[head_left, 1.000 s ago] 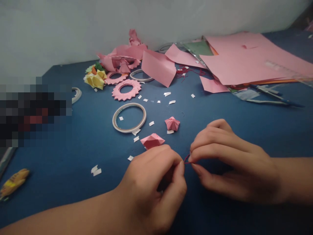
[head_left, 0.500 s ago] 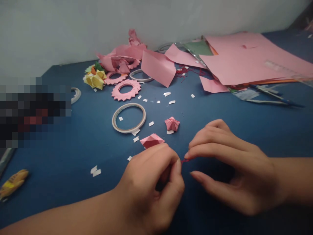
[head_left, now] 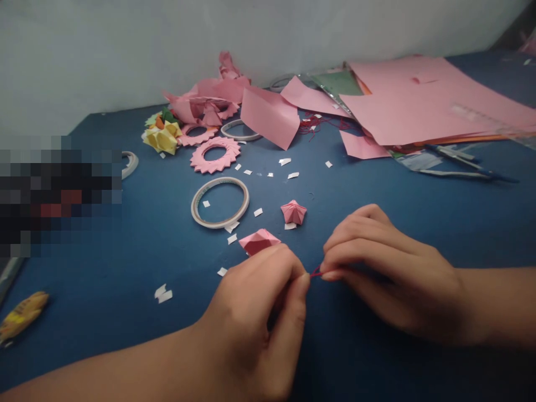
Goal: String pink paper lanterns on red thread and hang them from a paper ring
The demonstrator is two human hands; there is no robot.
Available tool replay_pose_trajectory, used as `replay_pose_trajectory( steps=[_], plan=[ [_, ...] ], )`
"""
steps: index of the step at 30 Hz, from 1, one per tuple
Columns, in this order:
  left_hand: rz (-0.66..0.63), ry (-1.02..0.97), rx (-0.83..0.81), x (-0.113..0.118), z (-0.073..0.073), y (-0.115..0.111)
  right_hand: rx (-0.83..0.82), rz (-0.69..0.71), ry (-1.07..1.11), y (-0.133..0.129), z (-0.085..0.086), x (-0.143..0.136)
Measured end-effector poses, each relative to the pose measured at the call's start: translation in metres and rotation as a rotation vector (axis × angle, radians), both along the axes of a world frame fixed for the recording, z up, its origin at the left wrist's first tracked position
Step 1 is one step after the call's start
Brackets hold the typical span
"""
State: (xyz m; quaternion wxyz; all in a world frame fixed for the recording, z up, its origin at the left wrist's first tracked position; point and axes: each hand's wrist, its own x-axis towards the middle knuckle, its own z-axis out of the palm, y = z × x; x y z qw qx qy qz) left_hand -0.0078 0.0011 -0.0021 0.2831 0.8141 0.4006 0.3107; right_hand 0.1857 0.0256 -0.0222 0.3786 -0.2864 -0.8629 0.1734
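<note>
A short stretch of red thread [head_left: 315,272] spans the small gap between my two hands. My left hand [head_left: 263,312] pinches one end of it between thumb and forefinger. On the other side my right hand [head_left: 385,273] has thumb and forefinger pressed together on the thread. Just beyond my left hand lies a folded pink paper piece [head_left: 259,241], partly hidden by the knuckles. A small pink paper star [head_left: 293,212] sits a little farther back, touching a white scrap.
A tape roll [head_left: 220,202] and several white scraps lie on the blue table [head_left: 104,245]. Behind are pink paper rings [head_left: 215,155], a yellow folded piece [head_left: 161,137], pink sheets [head_left: 419,106] and a pair of compasses [head_left: 456,173]. A tan object [head_left: 24,317] is at left.
My right thumb has come up against the forefinger, closing on the red thread. My left hand has barely moved, and its thumb is straighter.
</note>
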Motion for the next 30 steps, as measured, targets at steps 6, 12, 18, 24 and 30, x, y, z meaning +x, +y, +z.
replay_pose_trajectory(
  steps=[6,12,18,24,30],
  plan=[
    [0.016,-0.004,-0.005,0.0012,0.0009,0.0,-0.051,0.009,0.027,-0.0027,0.0008,0.0004],
    [0.0,0.004,0.0,0.0004,0.0001,0.0008,-0.05,0.023,0.024,-0.0027,0.0021,-0.0002],
    [-0.016,0.01,-0.009,-0.0004,-0.0008,0.0007,-0.034,0.019,0.03,-0.0022,0.0007,-0.0004],
    [0.002,0.001,-0.001,0.0018,-0.003,0.0006,-0.034,0.003,0.026,-0.0038,-0.0012,0.0009],
    [0.045,0.037,0.022,-0.0003,-0.0032,-0.0042,-0.014,-0.005,0.023,-0.0045,-0.0001,0.0002]
  ],
)
